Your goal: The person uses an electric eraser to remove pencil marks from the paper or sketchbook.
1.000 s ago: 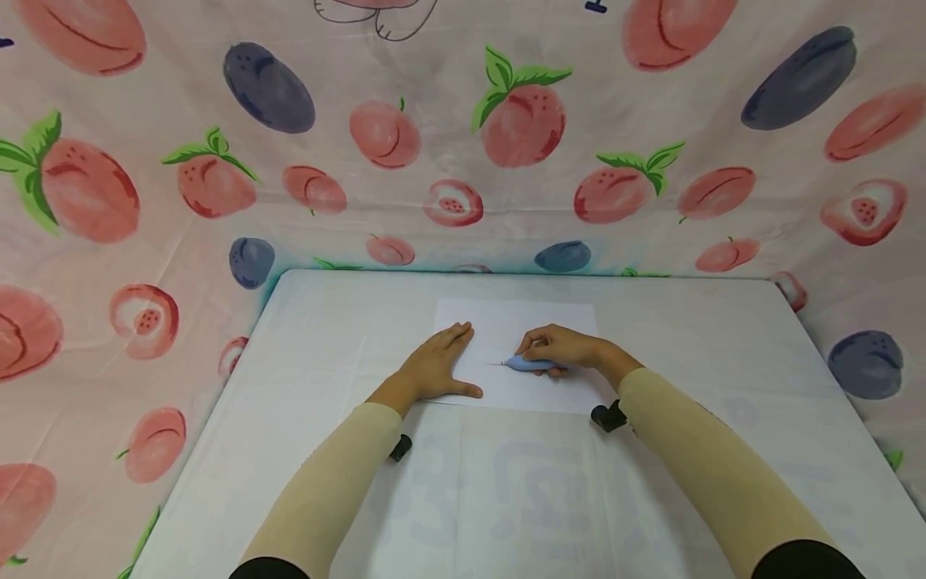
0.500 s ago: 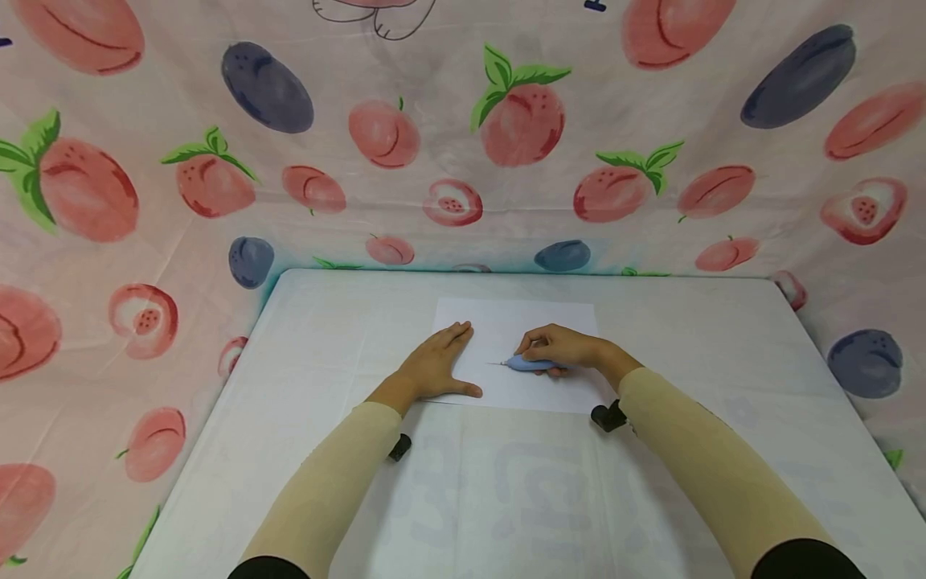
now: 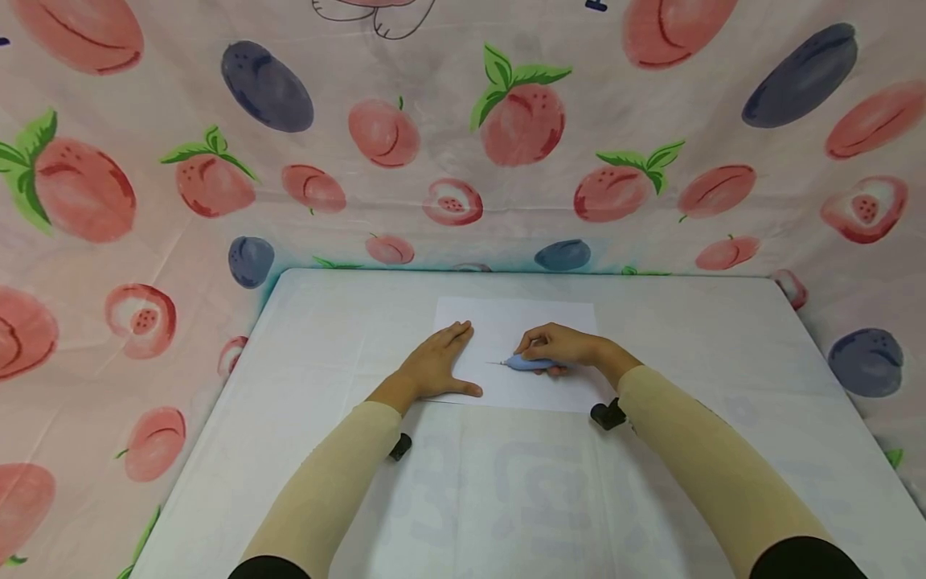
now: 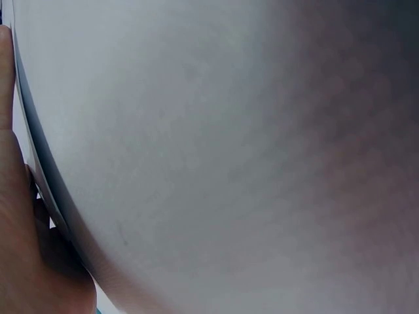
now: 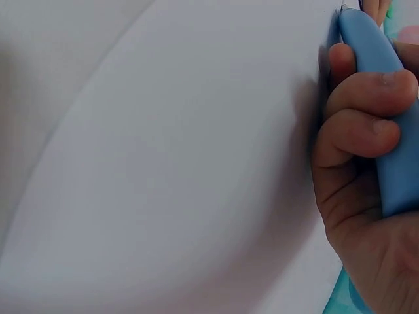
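Observation:
A white sheet of paper (image 3: pixel 499 318) lies on the table. My left hand (image 3: pixel 432 363) rests flat on its left part, fingers straight and thumb spread to the side. In my right hand (image 3: pixel 567 344) I grip a blue tool (image 3: pixel 530 364) with a thick, tapering handle and a thin metal tip. That tip points left, close over the paper, and a fine dark line shows at it. The right wrist view shows several fingers (image 5: pixel 363 114) curled round the blue handle (image 5: pixel 398 173). Part of the left hand (image 4: pixel 26 242) shows along the edge of the left wrist view.
The table (image 3: pixel 347 322) has a white cover with faint marks showing on it. Behind and beside it hangs a pink cloth (image 3: pixel 419 64) printed with fruit. Small black devices (image 3: pixel 609 414) sit at both wrists.

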A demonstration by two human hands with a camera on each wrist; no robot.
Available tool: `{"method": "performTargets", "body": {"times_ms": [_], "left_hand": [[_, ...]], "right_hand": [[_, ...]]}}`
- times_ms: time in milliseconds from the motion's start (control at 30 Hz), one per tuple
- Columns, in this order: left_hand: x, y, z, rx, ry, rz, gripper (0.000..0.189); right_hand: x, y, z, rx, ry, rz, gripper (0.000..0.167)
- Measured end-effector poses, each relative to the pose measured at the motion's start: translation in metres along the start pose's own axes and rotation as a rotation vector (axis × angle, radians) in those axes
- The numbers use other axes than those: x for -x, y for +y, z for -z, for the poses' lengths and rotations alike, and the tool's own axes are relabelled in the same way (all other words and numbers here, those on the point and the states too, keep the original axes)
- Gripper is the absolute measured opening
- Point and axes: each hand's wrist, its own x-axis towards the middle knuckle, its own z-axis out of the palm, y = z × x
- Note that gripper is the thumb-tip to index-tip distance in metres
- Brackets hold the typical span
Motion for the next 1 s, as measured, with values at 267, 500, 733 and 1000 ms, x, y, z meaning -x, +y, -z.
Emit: {"method": "performTargets", "body": {"times_ms": [267,500,733,1000], "left_hand": [[-0.0003,0.0,-0.0002,-0.007,0.002,-0.002,0.118],[0.0002,0.0003,0.0,-0.005,0.001,0.0,0.118],[0.0002,0.0001,-0.0013,-0.007,0.007,-0.008,0.118],[-0.0005,-0.0011,-0.003,-0.024,0.026,-0.013,0.118]], "right_hand": [[-0.0004,-0.0001,-0.0004,-0.005,0.007,-0.002,0.024],[-0.0001,-0.0019,-0.0007,-0.01,-0.003,-0.009,0.024],[-0.0007,-0.0014,-0.0012,-0.002,0.001,-0.003,0.024],[-0.0009,-0.0042,-0.0015,0.002,0.0,-0.026,0.024]]}}
